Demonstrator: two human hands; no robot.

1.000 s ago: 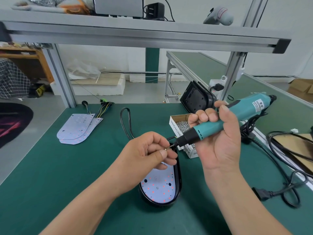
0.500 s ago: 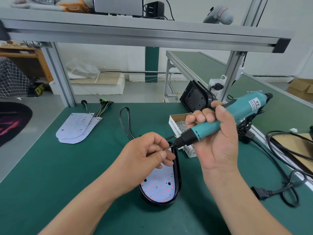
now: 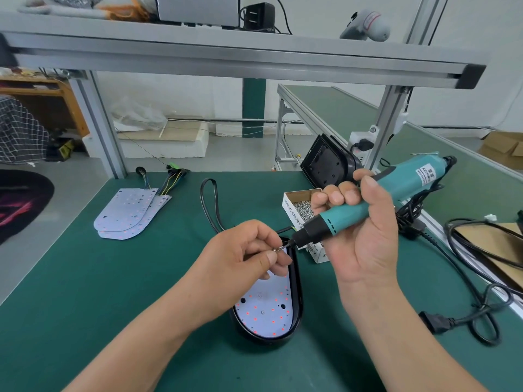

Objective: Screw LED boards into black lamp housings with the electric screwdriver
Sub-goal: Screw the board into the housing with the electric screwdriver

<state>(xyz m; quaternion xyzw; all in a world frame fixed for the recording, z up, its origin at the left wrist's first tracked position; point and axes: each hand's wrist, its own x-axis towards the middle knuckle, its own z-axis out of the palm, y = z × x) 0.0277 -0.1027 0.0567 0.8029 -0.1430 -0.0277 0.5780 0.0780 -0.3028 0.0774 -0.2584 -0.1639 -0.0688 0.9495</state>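
Between my two hands, in the head view, a small screw (image 3: 275, 250) meets the driver bit. My left hand (image 3: 243, 256) pinches that screw between thumb and fingertips (image 3: 271, 260), its other fingers curled in, and it hovers over the far end of the black lamp housing (image 3: 296, 295). My right hand (image 3: 360, 239) is wrapped tight around the teal electric screwdriver (image 3: 376, 198), thumb along the near side, with the black nose slanting down and left so the bit tip lies right at my left fingertips.

Below my left fingers the LED board (image 3: 266, 309) lies seated inside the housing, its white face dotted with red points; the housing rests flat on the green table (image 3: 85, 278). Just behind my right knuckles stands an open cardboard box of screws (image 3: 300, 206), partly hidden by the driver. Further back from those knuckles a second black housing (image 3: 325, 162) leans upright against the frame post. Well to the left of my left hand lies a stack of spare LED boards (image 3: 130, 212) with coloured wires at its far edge. Right of my right wrist a black power cable (image 3: 481, 315) loops across the table.
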